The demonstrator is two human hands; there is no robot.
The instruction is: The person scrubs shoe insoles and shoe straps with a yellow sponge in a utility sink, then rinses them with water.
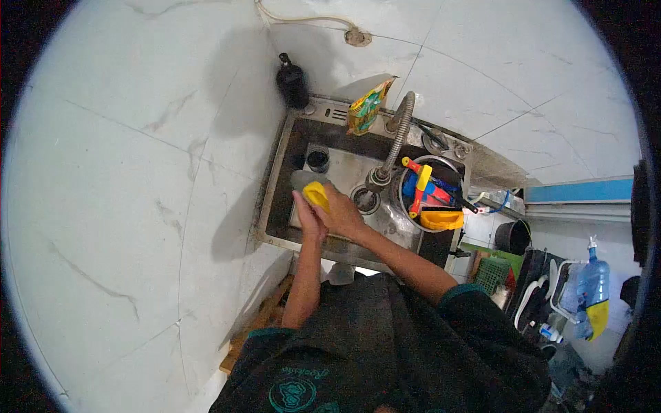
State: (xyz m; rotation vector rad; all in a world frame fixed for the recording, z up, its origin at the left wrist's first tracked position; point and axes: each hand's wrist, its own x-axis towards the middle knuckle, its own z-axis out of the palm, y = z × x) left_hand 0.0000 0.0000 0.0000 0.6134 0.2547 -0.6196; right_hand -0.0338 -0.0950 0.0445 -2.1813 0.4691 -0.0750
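My right hand is closed over a yellow sponge above the left side of the steel sink. Beside it, my left hand is closed, its fingers meeting the right hand. A greyish, rounded, see-through thing sticks out past the fingertips, with the sponge pressed against it; the hands hide its lower part, and I cannot tell its kind. Just beyond, a small dark cup stands in the sink. To the right of my hands lies the round drain.
A flexible-neck faucet arches over the sink. At the right, a round metal basin holds red, yellow and blue handled tools. A green-yellow pouch and a black bottle stand along the back rim. Tiled wall closes the left side.
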